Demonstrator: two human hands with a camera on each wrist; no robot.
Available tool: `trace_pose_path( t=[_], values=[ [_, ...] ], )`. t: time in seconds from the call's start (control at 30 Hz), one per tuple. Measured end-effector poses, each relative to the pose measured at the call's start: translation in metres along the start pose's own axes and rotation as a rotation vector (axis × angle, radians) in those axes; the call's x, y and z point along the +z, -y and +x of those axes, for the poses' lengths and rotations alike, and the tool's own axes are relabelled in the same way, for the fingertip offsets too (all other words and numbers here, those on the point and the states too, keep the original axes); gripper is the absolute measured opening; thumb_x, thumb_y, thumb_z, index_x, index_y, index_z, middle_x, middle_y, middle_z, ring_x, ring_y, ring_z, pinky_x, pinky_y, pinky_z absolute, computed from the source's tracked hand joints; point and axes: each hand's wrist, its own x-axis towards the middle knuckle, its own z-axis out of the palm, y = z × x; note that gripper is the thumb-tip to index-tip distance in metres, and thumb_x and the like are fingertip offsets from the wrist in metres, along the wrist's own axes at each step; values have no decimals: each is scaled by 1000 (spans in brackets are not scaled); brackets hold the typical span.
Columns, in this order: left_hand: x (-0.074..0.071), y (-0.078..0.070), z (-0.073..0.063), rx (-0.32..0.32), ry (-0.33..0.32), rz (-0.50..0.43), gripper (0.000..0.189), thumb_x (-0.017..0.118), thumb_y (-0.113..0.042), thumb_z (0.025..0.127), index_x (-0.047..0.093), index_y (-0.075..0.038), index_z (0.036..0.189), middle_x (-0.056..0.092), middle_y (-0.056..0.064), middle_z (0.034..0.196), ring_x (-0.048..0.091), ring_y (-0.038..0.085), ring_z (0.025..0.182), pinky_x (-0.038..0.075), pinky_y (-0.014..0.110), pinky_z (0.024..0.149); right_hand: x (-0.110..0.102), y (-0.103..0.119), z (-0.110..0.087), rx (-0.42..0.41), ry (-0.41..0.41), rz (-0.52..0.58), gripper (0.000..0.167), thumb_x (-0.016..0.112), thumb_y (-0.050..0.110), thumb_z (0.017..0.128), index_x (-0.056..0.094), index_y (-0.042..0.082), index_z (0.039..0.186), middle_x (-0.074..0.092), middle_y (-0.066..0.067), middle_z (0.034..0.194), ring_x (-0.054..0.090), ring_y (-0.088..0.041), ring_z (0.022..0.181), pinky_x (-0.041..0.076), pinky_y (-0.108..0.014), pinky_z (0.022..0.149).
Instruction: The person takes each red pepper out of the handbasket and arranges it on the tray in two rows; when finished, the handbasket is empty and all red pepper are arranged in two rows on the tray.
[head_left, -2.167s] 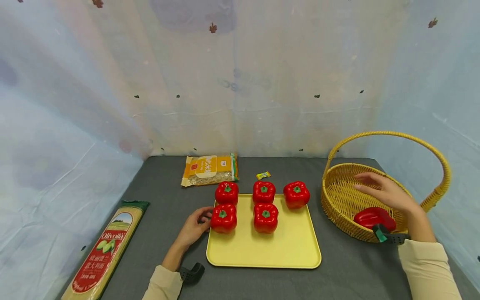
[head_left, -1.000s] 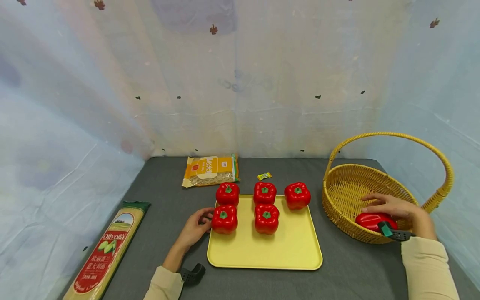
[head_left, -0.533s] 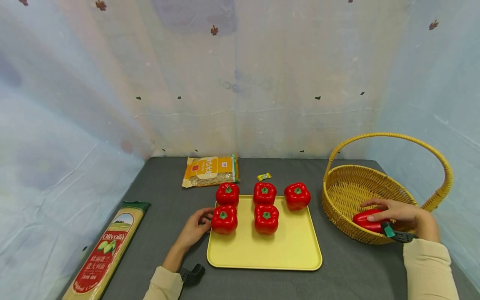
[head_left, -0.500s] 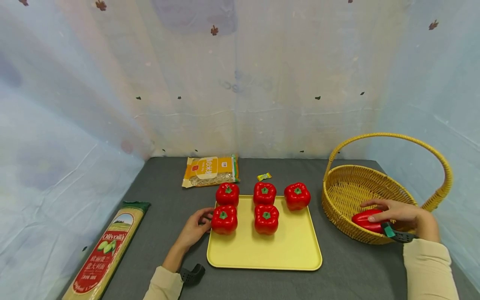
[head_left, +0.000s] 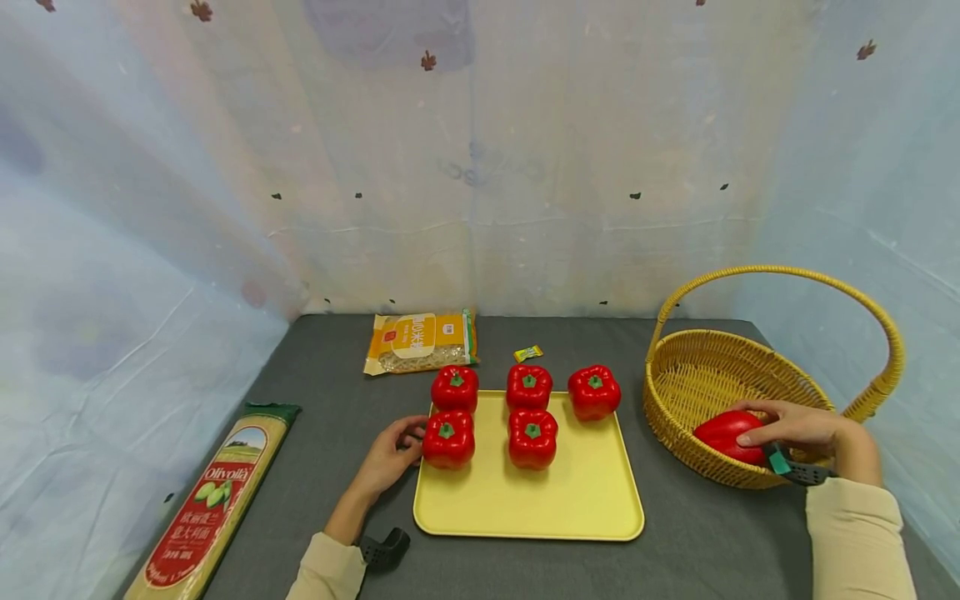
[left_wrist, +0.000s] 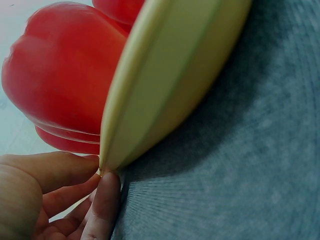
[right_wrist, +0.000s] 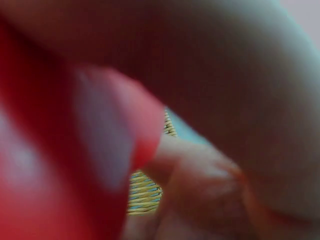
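Note:
My right hand [head_left: 795,423] grips a red bell pepper [head_left: 726,435] inside the yellow wicker basket [head_left: 678,379] at the right. In the right wrist view the glossy pepper [right_wrist: 40,165] fills the left side, with fingers [right_wrist: 200,185] bent around its far end. My left hand [head_left: 392,452] pinches the left rim of a yellow tray [head_left: 525,504] between thumb and fingers, as the left wrist view shows at the tray's rim [left_wrist: 150,95]. Right beside that hand stands a red bell pepper [head_left: 448,439] on the tray. Several more upright peppers [head_left: 532,438] with green stems share the tray.
A long pack of spaghetti [head_left: 210,500] lies at the left of the grey table [head_left: 330,367]. Behind the tray are an orange grain bag [head_left: 422,340] and a small yellow wrapped candy [head_left: 527,353]. The basket's tall handle [head_left: 780,269] arches over the right side.
My right hand has lowered into the basket and taken hold of the bell pepper, which has turned and shifted left. The left hand and the tray have stayed in place.

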Motion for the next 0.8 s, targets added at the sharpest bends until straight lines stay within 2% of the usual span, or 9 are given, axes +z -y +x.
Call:
trace_pose_path(
  t=[0.1,0.2,0.33,0.47,0.7,0.8],
  values=[
    [0,14,5,-1,-11,2,40,59,6,86,52,4,125,55,15,102,53,19,80,53,29,62,1,3,0,-29,-30,-43,66,57,20,91,20,-5,139,46,-18,119,51,-27,102,51,-41,80],
    [0,8,4,-2,-7,8,40,58,6,86,52,4,125,55,15,101,53,19,80,53,29,63,2,8,1,-89,-64,-65,62,58,19,89,25,-1,138,41,-24,124,50,-29,103,51,-42,79],
    [-1,-13,-4,-1,1,10,39,57,7,86,51,7,124,55,16,100,53,22,81,54,32,65,8,15,1,-154,-155,-115,62,60,18,88,28,3,138,35,-27,130,50,-32,104,52,-41,76],
    [-1,-13,-4,-3,-2,11,38,58,7,86,52,7,124,55,16,100,53,22,81,54,31,64,16,26,2,-246,-272,-210,65,63,16,86,28,2,139,37,-28,129,50,-34,105,52,-38,72],
    [-1,-12,-4,5,4,19,40,57,6,86,51,8,125,55,17,101,54,21,81,54,31,65,32,50,4,-376,-416,-312,66,67,15,84,32,6,139,41,-16,126,48,-9,100,52,-32,70],
    [-1,-14,-5,5,4,22,39,57,6,87,51,7,125,55,17,101,54,21,81,54,31,65,41,59,6,-433,-455,-324,67,69,13,83,33,7,139,43,-13,124,48,-4,98,52,-30,70]
  ],
)
